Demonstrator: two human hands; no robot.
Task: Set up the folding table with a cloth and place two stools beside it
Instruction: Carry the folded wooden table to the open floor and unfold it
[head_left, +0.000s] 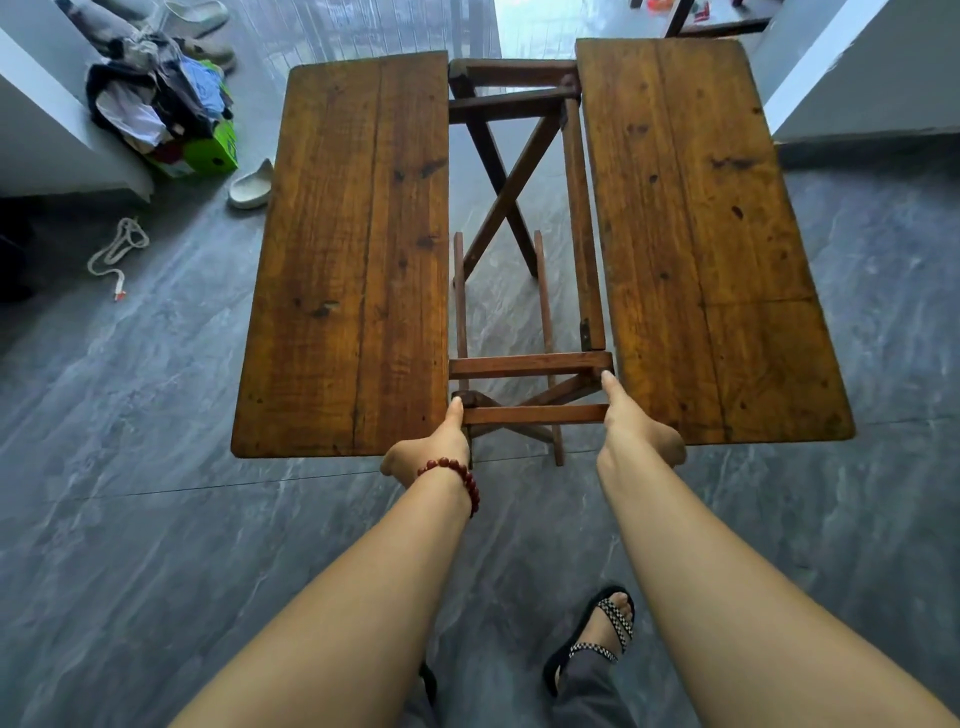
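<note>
Brown wooden folding table (353, 249) stands on the grey floor (156, 415), its two long leaves running away from the person, a gap between them; left hand (431, 452) grips the left leaf's near inner corner, right hand (639, 431) the right's, fingers hidden underneath; closing likely means pushing inward.

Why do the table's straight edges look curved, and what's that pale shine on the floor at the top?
Head view: the wide-angle lens bows the edges of the folding table and stretches the forearms; head view, top: the floor mirrors daylight as glare; focus is sharp throughout, shadows soft.
</note>
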